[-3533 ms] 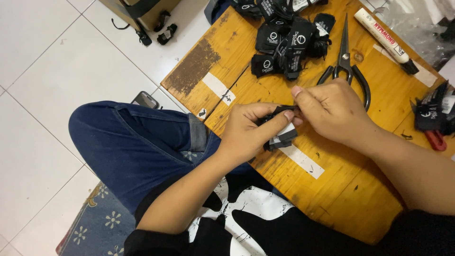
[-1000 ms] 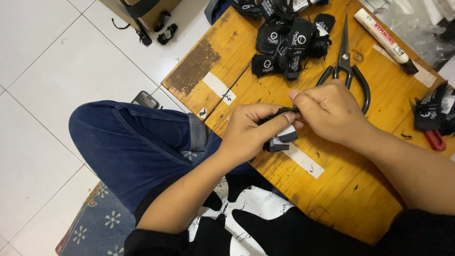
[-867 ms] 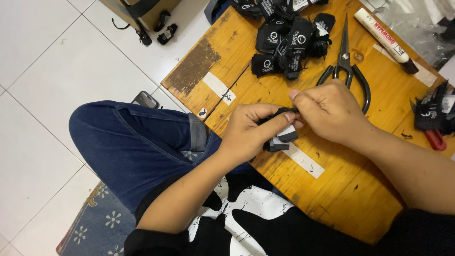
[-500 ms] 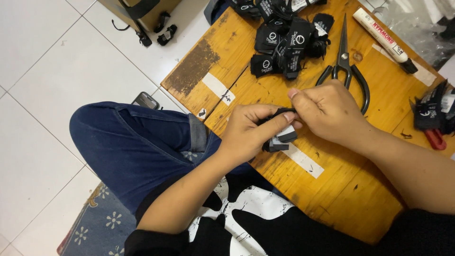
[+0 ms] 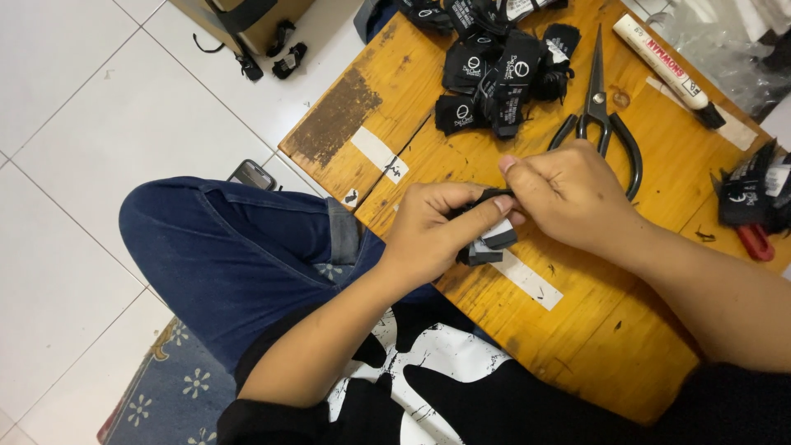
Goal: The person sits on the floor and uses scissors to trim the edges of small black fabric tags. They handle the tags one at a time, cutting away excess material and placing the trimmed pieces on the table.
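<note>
Both my hands meet over a low wooden table [image 5: 626,346]. My left hand [image 5: 432,231] pinches a small black fabric label [image 5: 488,245] with a pale underside, its lower end sticking out below my fingers. My right hand [image 5: 568,194] grips the same label from the right, fingers curled over its top. Most of the label is hidden between the two hands.
A pile of black fabric labels [image 5: 494,66] lies at the table's far side. Black-handled scissors [image 5: 600,115] sit just behind my right hand, a white marker [image 5: 667,70] beyond them. More labels and a red-handled tool [image 5: 754,206] lie at right. A phone [image 5: 251,175] rests on the tiled floor.
Almost nothing differs. Both hands stay on the label in the same spot, with only slight finger shifts.
</note>
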